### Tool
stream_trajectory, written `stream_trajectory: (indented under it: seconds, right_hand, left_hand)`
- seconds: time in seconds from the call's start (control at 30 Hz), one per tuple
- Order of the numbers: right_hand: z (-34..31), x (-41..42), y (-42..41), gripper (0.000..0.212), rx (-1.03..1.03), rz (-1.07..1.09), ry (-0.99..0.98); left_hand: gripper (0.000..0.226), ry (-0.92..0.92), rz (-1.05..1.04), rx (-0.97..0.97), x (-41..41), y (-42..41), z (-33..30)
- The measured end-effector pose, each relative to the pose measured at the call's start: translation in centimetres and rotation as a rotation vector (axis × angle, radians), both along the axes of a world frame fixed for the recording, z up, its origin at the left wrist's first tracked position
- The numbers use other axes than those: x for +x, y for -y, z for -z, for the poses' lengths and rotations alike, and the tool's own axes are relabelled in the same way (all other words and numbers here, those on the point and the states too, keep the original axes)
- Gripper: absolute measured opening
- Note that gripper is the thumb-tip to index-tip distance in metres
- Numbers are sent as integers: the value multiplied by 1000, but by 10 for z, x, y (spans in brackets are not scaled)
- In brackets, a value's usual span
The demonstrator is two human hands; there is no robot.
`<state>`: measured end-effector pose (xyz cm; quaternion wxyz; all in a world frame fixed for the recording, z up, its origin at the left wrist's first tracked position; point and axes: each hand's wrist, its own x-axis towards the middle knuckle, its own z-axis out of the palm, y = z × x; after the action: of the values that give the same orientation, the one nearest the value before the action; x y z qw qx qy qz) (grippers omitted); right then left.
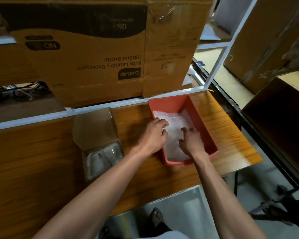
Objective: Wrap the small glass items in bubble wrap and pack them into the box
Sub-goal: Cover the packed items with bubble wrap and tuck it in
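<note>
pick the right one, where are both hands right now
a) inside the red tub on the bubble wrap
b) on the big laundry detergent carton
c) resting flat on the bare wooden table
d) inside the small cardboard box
a: the left hand and the right hand both reach into the red tub and touch the bubble wrap lying in it, while the small cardboard box sits apart to the left.
</note>
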<state>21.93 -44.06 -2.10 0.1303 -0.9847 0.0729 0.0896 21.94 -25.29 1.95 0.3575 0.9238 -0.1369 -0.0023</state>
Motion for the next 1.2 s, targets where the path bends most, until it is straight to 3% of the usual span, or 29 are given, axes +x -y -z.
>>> stream_trajectory:
  seconds: [0.1, 0.27, 0.4, 0.57, 0.73, 0.87, 0.97, 1.03, 1.2]
  right_hand:
    - [17, 5, 19, 52, -6, 21, -85]
    - [21, 22, 31, 31, 107, 94, -41]
    - [22, 30, 37, 29, 114, 132, -45]
    - [22, 37, 41, 32, 148, 161, -74]
    - [13, 37, 40, 23, 309, 169, 63]
    - [0, 40, 40, 23, 420, 49, 145]
    - [-17, 46, 46, 16, 648, 3, 9]
    - [-29, 48, 51, 23, 805, -8, -59]
    - [-44, 48, 57, 15, 1194, 36, -99]
  left_hand:
    - [42, -101, 39, 136, 23, 28, 11]
    - [48, -238, 40, 320, 52, 58, 25]
    - [48, -344, 2, 374, 71, 71, 28]
    - [57, -427, -98, 245, 87, 74, 37]
    - [46, -315, -233, 21, 98, 70, 42]
    - [65, -235, -185, -72, 104, 63, 32]
    - [79, -252, -37, -102, 105, 56, 29]
    - [83, -284, 36, -194, 104, 52, 26]
    - [60, -266, 4, -375, 101, 39, 13]
